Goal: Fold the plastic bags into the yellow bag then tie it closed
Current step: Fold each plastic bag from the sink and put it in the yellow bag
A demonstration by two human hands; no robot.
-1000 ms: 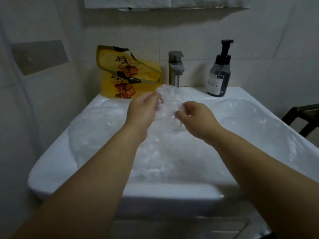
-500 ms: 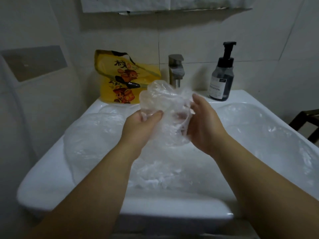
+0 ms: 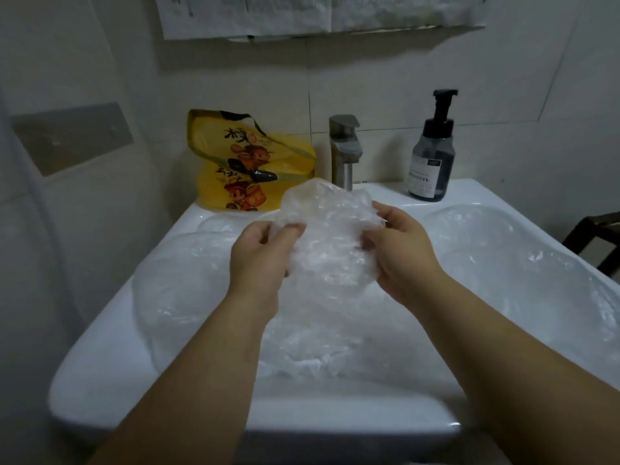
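Plastic bag (image 3: 330,236), clear and crumpled, held between both hands over the sink (image 3: 302,414).
Left hand (image 3: 265,260) pinches its left edge and right hand (image 3: 399,253) curls round its right side; the bundle's long axis runs roughly upright. Yellow bag (image 3: 248,162) stands propped against the back wall, handles uppermost, beyond and left of the grip, nearer the left hand.

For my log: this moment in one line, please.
left hand, right hand: hold crumpled clear bag | yellow bag: by faucet, untouched

Single head view, close above sink (image 3: 97,370), facing forward and down
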